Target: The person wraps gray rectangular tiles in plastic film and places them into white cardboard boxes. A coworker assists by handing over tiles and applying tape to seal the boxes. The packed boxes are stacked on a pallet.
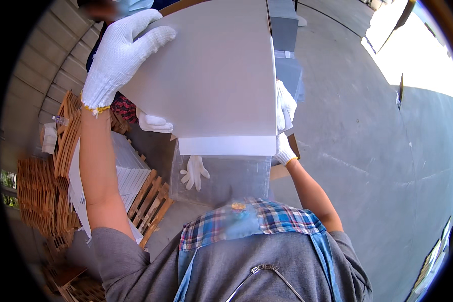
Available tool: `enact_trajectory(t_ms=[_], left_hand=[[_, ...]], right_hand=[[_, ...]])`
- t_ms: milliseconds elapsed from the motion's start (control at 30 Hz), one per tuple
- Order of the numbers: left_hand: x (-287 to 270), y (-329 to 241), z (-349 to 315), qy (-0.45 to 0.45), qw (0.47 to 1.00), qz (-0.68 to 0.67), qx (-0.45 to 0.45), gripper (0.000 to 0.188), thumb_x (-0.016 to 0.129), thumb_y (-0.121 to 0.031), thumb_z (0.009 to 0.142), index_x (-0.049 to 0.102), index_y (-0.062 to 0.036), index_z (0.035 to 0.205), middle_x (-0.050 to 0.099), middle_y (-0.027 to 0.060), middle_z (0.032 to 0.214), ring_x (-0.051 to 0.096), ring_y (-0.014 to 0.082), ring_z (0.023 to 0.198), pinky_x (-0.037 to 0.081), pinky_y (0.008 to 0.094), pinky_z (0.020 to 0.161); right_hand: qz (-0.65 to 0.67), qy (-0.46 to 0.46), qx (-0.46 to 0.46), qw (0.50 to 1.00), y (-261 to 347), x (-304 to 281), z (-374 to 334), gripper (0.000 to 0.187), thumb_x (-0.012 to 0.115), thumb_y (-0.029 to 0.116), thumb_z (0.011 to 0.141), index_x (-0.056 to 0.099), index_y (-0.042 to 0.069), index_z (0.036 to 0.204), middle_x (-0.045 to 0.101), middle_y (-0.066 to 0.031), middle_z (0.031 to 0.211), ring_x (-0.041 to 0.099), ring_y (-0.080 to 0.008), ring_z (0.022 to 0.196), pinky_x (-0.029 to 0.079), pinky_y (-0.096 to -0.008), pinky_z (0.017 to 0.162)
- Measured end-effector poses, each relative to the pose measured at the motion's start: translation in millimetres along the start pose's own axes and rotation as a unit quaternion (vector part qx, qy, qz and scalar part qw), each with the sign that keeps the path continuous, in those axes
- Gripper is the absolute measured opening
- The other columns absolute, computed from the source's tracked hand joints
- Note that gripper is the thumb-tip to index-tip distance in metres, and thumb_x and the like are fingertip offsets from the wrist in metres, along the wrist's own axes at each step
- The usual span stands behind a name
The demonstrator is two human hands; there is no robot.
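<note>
A large white cardboard box (206,75) is in front of me, its pale face turned up and a narrow white flap (226,146) along the near edge. My left hand (118,58), in a white knit glove, grips its far left edge, thumb and a finger apart on the face. On the right side, my gloved right hand (284,149) is closed at the edge, partly hidden. Just above it, white gloved fingers (286,104) touch the side; whose they are I cannot tell. A co-worker's gloved hand (153,122) supports the lower left edge.
A white glove (195,172) lies on a grey, plastic-like surface (231,178) below the box. At left are stacked white sheets (113,161), wooden pallets (48,194) and a bottle (60,120). Grey boxes (284,30) stand beyond the box, with concrete floor (357,126) to the right.
</note>
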State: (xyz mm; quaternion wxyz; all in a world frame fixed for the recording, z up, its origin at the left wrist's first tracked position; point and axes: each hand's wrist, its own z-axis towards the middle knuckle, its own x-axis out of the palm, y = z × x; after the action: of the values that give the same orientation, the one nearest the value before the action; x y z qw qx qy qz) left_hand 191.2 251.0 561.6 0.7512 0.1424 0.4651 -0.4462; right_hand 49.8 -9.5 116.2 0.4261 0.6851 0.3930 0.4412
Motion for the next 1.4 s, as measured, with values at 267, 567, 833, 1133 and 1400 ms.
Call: enact_trajectory(t_ms=[267, 567, 833, 1133, 1400], left_hand=[[2.1, 2.5, 6.0, 0.018, 0.999, -0.04, 0.007, 0.042, 0.071, -0.041, 0.093, 0.069, -0.0013, 0.106, 0.066, 0.0062, 0.085, 0.062, 0.0153, 0.079, 0.05, 0.0287, 0.076], [8.9, 20.8, 12.4, 0.007, 0.999, -0.017, -0.051, 0.049, 0.066, -0.05, 0.094, 0.069, -0.0064, 0.116, 0.07, 0.0076, 0.1, 0.065, 0.019, 0.095, 0.051, 0.0353, 0.088], [-4.5, 11.2, 12.5, 0.066, 0.994, -0.042, -0.076, 0.042, 0.071, -0.037, 0.093, 0.069, -0.0022, 0.118, 0.073, 0.0082, 0.098, 0.068, 0.0159, 0.092, 0.054, 0.0312, 0.082], [-4.0, 39.6, -1.9, 0.003, 0.992, -0.072, -0.107, 0.035, 0.073, -0.027, 0.092, 0.07, 0.0009, 0.114, 0.07, 0.0069, 0.089, 0.062, 0.0101, 0.081, 0.05, 0.0269, 0.073], [1.6, 47.2, 12.7, 0.039, 0.99, -0.082, -0.11, 0.039, 0.069, -0.042, 0.096, 0.07, -0.0039, 0.105, 0.068, 0.0055, 0.092, 0.062, 0.0147, 0.083, 0.048, 0.0304, 0.081]], right_hand=[[0.03, -0.016, 0.005, 0.999, 3.7, 8.0, -1.9, 0.044, 0.033, 0.032, 0.109, 0.049, 0.005, 0.138, 0.059, -0.0113, 0.13, 0.057, -0.0217, 0.117, 0.049, -0.031, 0.097], [0.138, -0.079, 0.053, 0.986, -9.0, 10.1, 2.5, 0.039, 0.04, 0.029, 0.109, 0.052, 0.002, 0.135, 0.063, -0.0076, 0.12, 0.062, -0.0187, 0.104, 0.053, -0.0305, 0.086], [-0.263, -0.053, -0.078, 0.96, 15.4, 17.6, -7.2, 0.035, 0.038, 0.017, 0.108, 0.048, 0.001, 0.138, 0.06, -0.0093, 0.124, 0.058, -0.0177, 0.109, 0.05, -0.0293, 0.092], [-0.205, -0.029, -0.02, 0.978, 14.7, 23.3, 8.1, 0.041, 0.028, 0.02, 0.11, 0.044, 0.003, 0.144, 0.057, -0.007, 0.133, 0.053, -0.017, 0.115, 0.044, -0.0255, 0.099], [-0.101, -0.068, -0.026, 0.992, -6.9, -0.9, 20.7, 0.042, 0.039, 0.018, 0.108, 0.041, 0.003, 0.147, 0.055, -0.0103, 0.136, 0.057, -0.0165, 0.114, 0.049, -0.0273, 0.096]])
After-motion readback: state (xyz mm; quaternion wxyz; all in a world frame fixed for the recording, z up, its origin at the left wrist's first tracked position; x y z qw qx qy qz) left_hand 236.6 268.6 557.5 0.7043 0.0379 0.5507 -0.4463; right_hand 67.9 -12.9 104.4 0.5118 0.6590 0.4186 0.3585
